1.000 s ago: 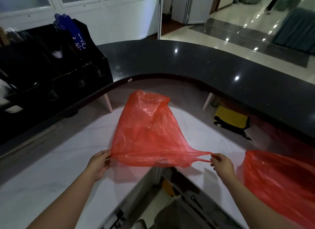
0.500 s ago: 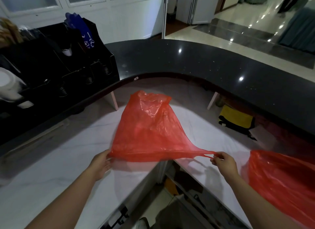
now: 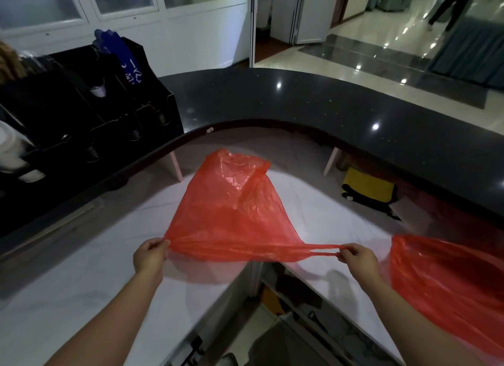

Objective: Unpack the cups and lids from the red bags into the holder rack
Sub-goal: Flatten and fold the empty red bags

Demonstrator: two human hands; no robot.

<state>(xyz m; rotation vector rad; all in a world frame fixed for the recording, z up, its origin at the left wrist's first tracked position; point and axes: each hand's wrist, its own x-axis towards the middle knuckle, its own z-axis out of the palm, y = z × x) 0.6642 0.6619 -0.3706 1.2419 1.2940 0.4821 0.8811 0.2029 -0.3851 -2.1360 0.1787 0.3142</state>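
While pinching opposite handles of red bag [image 3: 234, 215] between left hand [image 3: 150, 255] and right hand [image 3: 358, 259], stretching it flat over tabletop [image 3: 90, 267], likely emptied, for folding.

The bag [image 3: 234, 218] stretched over the middle of the white, faintly grey-veined counter [image 3: 81, 270] is translucent red, and a second bag [image 3: 447, 289] of the same red lies at the counter's right edge. The raised ledge [image 3: 313, 106] along the far edge is glossy black with fine pale flecks. At the ledge's left end the holder rack [image 3: 81, 106] is black, with a blue packet [image 3: 128, 65] bearing white marks in it, while a yellow and black cloth [image 3: 368, 188] lies under the ledge at the right.
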